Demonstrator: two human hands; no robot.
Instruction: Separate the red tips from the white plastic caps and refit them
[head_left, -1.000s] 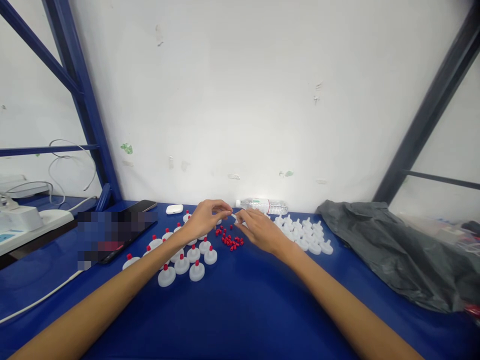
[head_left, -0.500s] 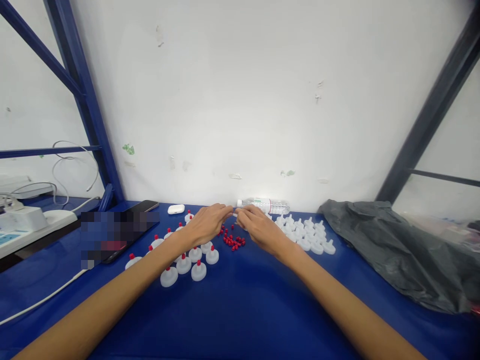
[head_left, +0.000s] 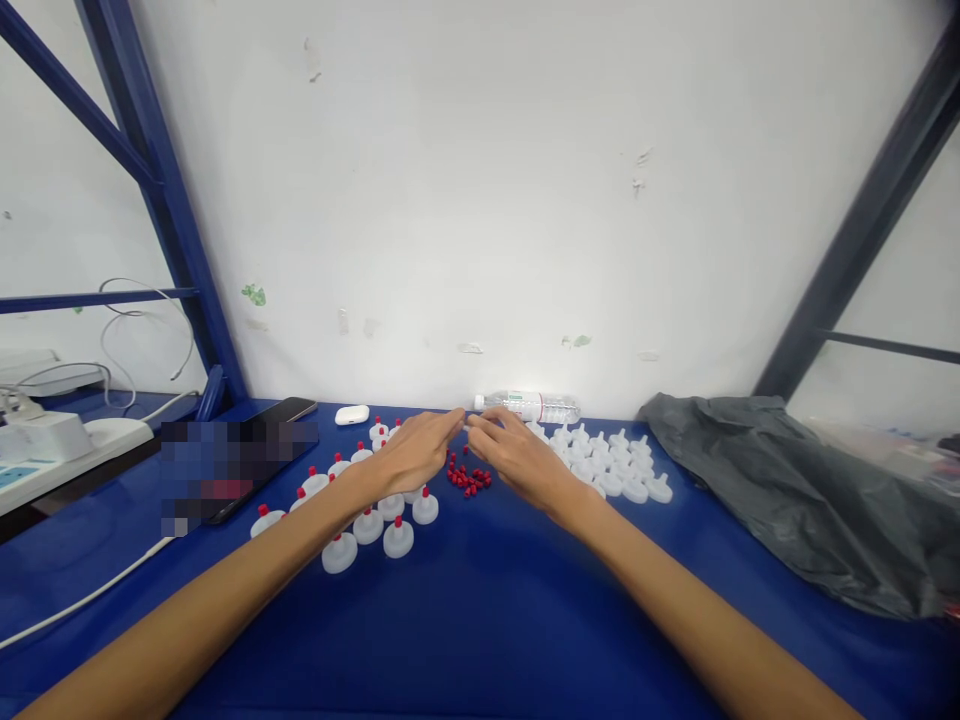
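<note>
My left hand (head_left: 420,448) and my right hand (head_left: 517,455) meet fingertip to fingertip above the middle of the table. The fingers of both are drawn together in a pinch, and a small pale bit shows between them; what it is stays mostly hidden. Just below lies a loose pile of small red caps (head_left: 469,480). Under and around my left forearm stand several white nozzle lids with red tips (head_left: 398,540). To the right of my right hand sit several white nozzle lids without red tips (head_left: 619,465), in a tight group.
A clear plastic bottle (head_left: 529,406) lies along the wall. At the right is a crumpled dark grey bag (head_left: 780,500). A white earphone case (head_left: 352,415), a dark phone-like device (head_left: 277,440), a white cable (head_left: 82,595) and a power strip (head_left: 67,460) occupy the left side.
The fingers of my right hand have loosened and spread a little, and my left fingers have straightened slightly. The hands stay close together in the same spot.
</note>
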